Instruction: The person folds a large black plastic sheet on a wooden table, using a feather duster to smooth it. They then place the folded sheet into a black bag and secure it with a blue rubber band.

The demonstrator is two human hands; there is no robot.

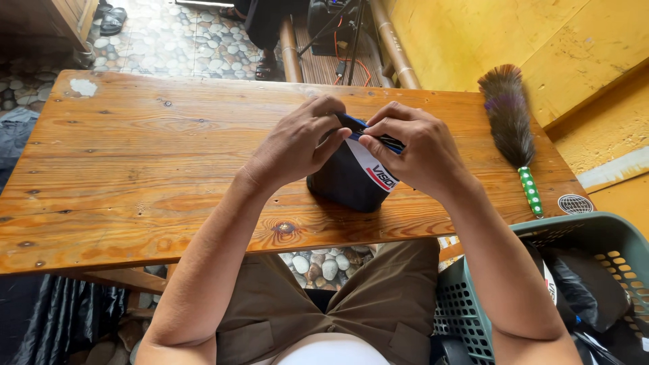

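So both hands are on a dark folded cloth item (348, 179) with a white and red band, sitting on the wooden tabletop (135, 155) near its front edge. Left hand (297, 142) has its grip pinched on the cloth's top edge, and right hand (412, 152) is pinching the same edge just beside it. Right of the cloth lies a feather duster (510, 122) with a green dotted handle, and below that, off the tabletop, a green plastic basket (581, 233) holding dark stuff.
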